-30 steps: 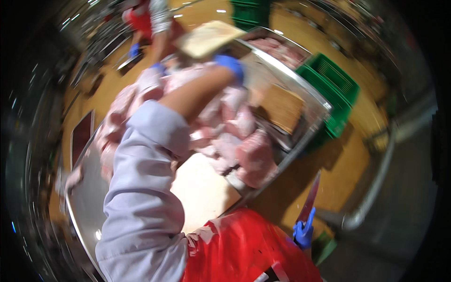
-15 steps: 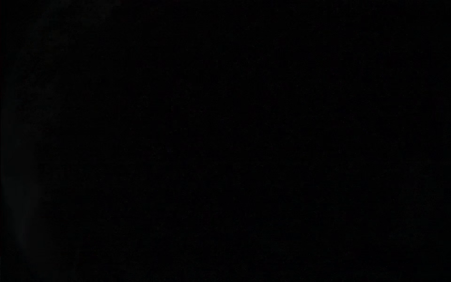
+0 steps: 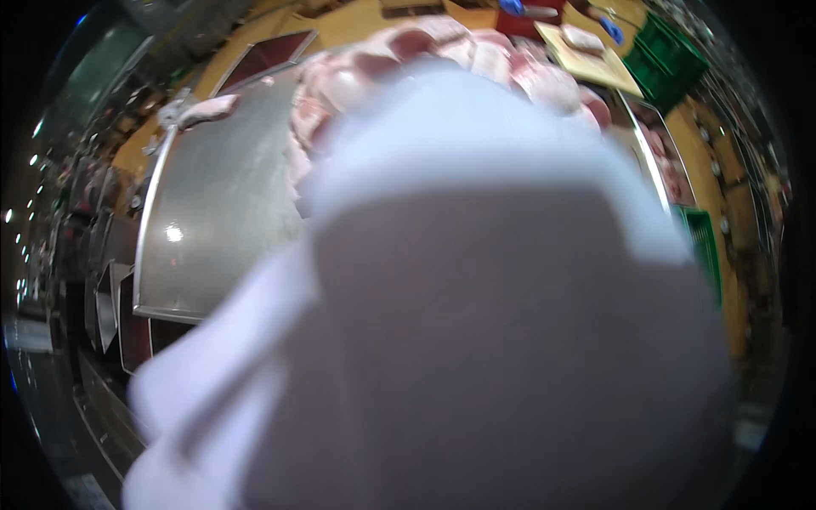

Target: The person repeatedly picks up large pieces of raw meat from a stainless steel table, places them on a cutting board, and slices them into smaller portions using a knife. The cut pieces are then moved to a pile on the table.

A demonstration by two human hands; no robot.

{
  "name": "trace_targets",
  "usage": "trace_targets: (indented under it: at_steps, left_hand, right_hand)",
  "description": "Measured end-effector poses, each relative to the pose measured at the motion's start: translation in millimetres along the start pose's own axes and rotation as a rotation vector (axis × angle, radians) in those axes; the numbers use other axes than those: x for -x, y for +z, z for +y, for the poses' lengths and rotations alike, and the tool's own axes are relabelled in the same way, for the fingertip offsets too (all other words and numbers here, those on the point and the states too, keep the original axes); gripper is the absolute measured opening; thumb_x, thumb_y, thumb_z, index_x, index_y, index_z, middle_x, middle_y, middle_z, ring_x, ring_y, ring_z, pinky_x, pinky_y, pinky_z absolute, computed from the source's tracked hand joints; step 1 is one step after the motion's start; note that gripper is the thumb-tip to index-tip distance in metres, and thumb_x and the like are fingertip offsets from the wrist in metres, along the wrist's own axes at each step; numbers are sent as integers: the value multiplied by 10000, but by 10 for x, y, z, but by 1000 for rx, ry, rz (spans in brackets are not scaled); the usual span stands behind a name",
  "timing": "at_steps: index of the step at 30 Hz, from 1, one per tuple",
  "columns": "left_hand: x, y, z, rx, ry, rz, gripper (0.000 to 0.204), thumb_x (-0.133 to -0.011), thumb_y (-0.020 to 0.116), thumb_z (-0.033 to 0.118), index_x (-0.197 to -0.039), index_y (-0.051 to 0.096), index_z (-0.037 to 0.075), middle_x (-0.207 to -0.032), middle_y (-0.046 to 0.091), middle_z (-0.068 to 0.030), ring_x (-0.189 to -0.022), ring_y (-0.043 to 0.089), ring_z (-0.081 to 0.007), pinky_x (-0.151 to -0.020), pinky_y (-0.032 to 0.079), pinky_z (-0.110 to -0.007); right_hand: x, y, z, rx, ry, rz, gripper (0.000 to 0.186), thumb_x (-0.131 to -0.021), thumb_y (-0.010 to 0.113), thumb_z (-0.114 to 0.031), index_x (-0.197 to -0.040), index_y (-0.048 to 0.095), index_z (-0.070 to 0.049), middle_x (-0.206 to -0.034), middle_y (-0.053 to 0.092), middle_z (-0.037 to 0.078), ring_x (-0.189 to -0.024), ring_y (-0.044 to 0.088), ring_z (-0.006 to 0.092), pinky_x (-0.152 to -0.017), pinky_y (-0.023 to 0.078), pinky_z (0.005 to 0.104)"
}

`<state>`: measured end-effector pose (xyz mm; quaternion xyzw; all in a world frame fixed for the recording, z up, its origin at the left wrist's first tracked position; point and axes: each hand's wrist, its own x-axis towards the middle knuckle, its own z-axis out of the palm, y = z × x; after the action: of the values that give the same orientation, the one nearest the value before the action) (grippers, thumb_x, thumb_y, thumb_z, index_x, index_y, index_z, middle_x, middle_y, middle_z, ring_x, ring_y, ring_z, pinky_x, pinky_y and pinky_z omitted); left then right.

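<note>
A large, blurred white shape (image 3: pixel 493 280), soft and cloth-like with folds at its left, fills the middle and lower part of the head view. It is too close and smeared for me to tell what it is. Neither my left hand nor my right hand can be made out. Behind it, a heap of raw pale pink meat pieces (image 3: pixel 340 89) lies along the far side of a steel table (image 3: pixel 225 183). The white shape hides much of the table and the near side of the heap.
One meat piece (image 3: pixel 208 110) lies at the table's far left corner. Far right, blue-gloved hands (image 3: pixel 610 31) of another person show near a knife (image 3: pixel 541 12) and a cutting board (image 3: pixel 586 64) bearing meat. Green crates (image 3: pixel 667 59) stand beyond it.
The earlier picture was almost wholly black. Now the table, the meat and the blurred white shape show.
</note>
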<state>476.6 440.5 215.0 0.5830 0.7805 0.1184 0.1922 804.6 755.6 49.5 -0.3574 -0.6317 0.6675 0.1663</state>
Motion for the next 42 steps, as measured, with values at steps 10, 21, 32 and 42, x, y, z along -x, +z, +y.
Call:
trace_targets:
  at_steps: [10,21,32,42]
  left_hand:
    - [-440,377,331,84,235,1,357,-859,727,347,-1130,708,115,-1101,699,-119,-1025,667,-329,-868,521,-499]
    - [-1114,-75,1779,-79,578,71,357,-859,720,319,-1120,688,77,-1096,682,-142,-1023,652,-350,-880,512,-501]
    - [1422,-843,-2088,97,-473,126,540,-903,688,387,-1358,618,105,-1210,687,-181,-1113,663,-361,-979,521,-433]
    - [2906,91,-6645,186,-1308,408,778,-900,685,459,-1505,440,35,-1537,454,-254,-1414,456,-407,-1157,403,-469]
  right_hand:
    - [97,305,51,37,-24,-25,880,-981,500,31,-1673,29,-241,-790,632,77,-543,542,115,-461,458,249]
    - [183,175,-8,-37,-45,-198,886,-983,510,39,-1672,28,-241,-790,643,80,-532,543,118,-459,455,248]
    - [-35,1224,-74,41,-16,-233,903,-965,451,77,-1672,10,-269,-748,599,55,-529,534,113,-443,449,236]
    - [101,2543,-217,120,17,37,904,-988,616,-73,-1671,67,-298,-749,568,47,-564,550,133,-435,432,263]
